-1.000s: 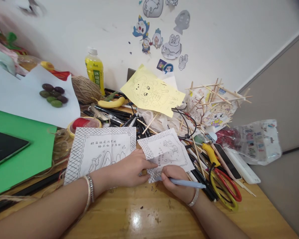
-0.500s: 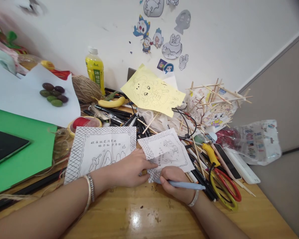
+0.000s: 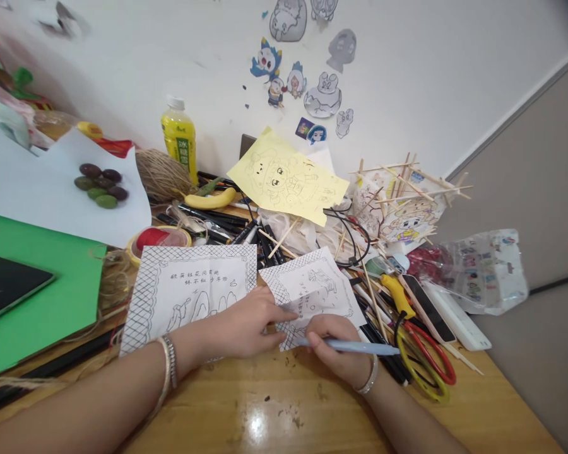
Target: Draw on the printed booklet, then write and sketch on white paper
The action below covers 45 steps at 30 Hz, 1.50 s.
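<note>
My right hand [image 3: 336, 345] grips a light blue pen [image 3: 362, 347], its tip end pointing left at the lower edge of a small drawn sheet [image 3: 334, 280]. That sheet carries a cross-hatched border, handwriting and line drawings, and it lies turned at an angle. My left hand [image 3: 248, 321] rests with index finger and thumb stretched out, the index finger touching the small sheet; its other fingers are partly hidden. Under the left wrist lies a larger drawn sheet [image 3: 189, 284] with a similar border and handwritten lines. The pen tip itself is hard to make out.
Behind the sheets are black markers [image 3: 222, 217], a toy banana [image 3: 211, 199], a yellow drawing [image 3: 288, 180] and a drink bottle [image 3: 180, 135]. On the right lie scissors [image 3: 428, 359], a phone [image 3: 426, 306] and a stick structure [image 3: 407, 202]. Green paper [image 3: 71, 284] covers the left side.
The back end of the pen has shifted a little to the right in my right hand. My left hand stays on the small sheet. The whole view has shifted slightly.
</note>
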### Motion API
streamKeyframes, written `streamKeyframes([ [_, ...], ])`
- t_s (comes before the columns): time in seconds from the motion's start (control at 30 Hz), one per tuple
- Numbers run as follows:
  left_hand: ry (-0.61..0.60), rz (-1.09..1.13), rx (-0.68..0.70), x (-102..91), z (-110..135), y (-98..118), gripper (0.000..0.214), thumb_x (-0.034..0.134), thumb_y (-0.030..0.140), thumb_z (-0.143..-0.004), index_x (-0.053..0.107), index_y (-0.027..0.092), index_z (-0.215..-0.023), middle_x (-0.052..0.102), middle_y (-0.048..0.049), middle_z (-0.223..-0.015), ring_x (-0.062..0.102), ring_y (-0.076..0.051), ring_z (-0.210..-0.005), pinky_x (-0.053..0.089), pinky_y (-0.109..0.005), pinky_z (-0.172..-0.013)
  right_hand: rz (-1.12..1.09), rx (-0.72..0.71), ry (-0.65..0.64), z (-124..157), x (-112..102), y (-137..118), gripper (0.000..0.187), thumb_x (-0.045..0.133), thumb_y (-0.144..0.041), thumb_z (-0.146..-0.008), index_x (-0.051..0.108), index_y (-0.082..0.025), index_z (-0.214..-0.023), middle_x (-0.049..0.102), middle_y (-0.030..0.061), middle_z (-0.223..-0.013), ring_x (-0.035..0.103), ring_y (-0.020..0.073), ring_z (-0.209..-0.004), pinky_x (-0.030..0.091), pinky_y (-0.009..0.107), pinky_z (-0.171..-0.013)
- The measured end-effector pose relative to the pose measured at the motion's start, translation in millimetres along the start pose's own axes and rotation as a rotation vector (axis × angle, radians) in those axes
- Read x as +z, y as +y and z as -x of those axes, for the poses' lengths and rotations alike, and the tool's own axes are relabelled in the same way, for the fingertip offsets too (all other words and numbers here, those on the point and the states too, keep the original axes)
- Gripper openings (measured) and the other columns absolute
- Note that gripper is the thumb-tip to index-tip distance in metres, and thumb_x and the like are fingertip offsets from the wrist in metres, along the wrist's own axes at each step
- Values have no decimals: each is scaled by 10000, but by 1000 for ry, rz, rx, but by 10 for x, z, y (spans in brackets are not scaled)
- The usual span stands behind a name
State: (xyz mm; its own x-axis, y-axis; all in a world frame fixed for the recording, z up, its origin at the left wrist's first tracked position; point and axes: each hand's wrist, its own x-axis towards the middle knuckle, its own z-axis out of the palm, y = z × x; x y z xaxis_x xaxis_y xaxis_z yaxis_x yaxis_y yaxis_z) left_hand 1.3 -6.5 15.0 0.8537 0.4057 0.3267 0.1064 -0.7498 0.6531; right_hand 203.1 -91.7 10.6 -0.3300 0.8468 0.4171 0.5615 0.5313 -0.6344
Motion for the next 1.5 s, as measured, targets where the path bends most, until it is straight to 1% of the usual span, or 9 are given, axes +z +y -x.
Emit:
streamKeyframes([
  [0.13, -10, 273, -122, -6, -6, -23, 291, 561, 258, -863, 706, 206, -1110, 742, -40, -858, 637, -173, -721, 470, -273, -708, -166, 68, 329, -15, -222, 70, 285, 467, -459, -946, 616, -217, -925, 644, 3, -678, 580, 146, -546, 485, 259, -530],
  [0.27, 13, 546, -236, -30, 19, -22, 243, 578, 248, -815, 751, 189, -974, 752, -53, -896, 668, -171, -756, 496, -259, -692, -9, 199, 550, -106, -500, 123, 216, 538, -402, -925, 642, -224, -860, 672, 26, -789, 627, 174, -736, 504, 306, -727],
  [0.4, -42, 791, -270, -88, 74, 52, 151, 650, 215, -689, 769, 216, -782, 743, -21, -784, 666, -165, -730, 501, -256, -682, -254, 320, 305, -153, -562, 130, 306, 543, -463, -912, 569, -231, -1109, 656, 90, -1129, 633, 225, -1002, 482, 386, -906],
  [0.47, -79, 871, -278, -114, 99, 91, 266, 649, 176, -636, 769, 243, -864, 738, -8, -826, 655, -155, -725, 484, -239, -646, -414, 374, 105, -144, -483, 94, 348, 509, -490, -924, 537, -227, -1151, 638, 106, -1168, 642, 234, -1006, 494, 405, -903],
  [0.57, -136, 954, -301, -143, 115, 116, 529, 628, 147, -610, 698, 302, -1110, 726, 4, -949, 653, -161, -783, 472, -234, -651, -498, 412, -12, -113, -307, 5, 368, 484, -518, -927, 543, -231, -1149, 621, 100, -1180, 609, 249, -1068, 479, 420, -923],
  [0.8, -197, 979, -291, -192, 60, 107, 893, 660, 92, -576, 423, 367, -1393, 439, -5, -1444, 480, -264, -1230, 473, -305, -859, -641, 418, 75, -87, -189, 1, 295, 608, -373, -852, 520, -248, -1104, 619, 31, -986, 603, 235, -932, 478, 364, -837],
  [1.07, 13, 787, -352, -56, 12, -173, 862, 598, 191, -765, 150, 234, -1499, 586, -109, -1221, 590, -241, -1052, 475, -365, -850, 46, 317, 354, -83, -645, 214, 190, 564, -285, -824, 524, -206, -992, 567, 14, -844, 566, 212, -775, 470, 321, -709],
  [1.37, -71, 523, -260, 64, 66, -202, 855, 628, 119, -690, 316, 372, -1445, 514, -29, -1365, 544, -280, -1121, 496, -360, -846, 245, 393, 435, -160, -594, 88, 233, 419, -417, -949, 540, -221, -990, 663, 61, -853, 635, 245, -789, 487, 350, -705],
  [1.5, -132, 463, -207, -18, 65, -80, 865, 613, 84, -657, 350, 341, -1440, 424, -28, -1458, 463, -297, -1239, 448, -407, -962, 52, 333, 384, -163, -481, 22, 324, 399, -488, -949, 562, -211, -992, 672, 62, -847, 643, 222, -759, 507, 329, -689],
])
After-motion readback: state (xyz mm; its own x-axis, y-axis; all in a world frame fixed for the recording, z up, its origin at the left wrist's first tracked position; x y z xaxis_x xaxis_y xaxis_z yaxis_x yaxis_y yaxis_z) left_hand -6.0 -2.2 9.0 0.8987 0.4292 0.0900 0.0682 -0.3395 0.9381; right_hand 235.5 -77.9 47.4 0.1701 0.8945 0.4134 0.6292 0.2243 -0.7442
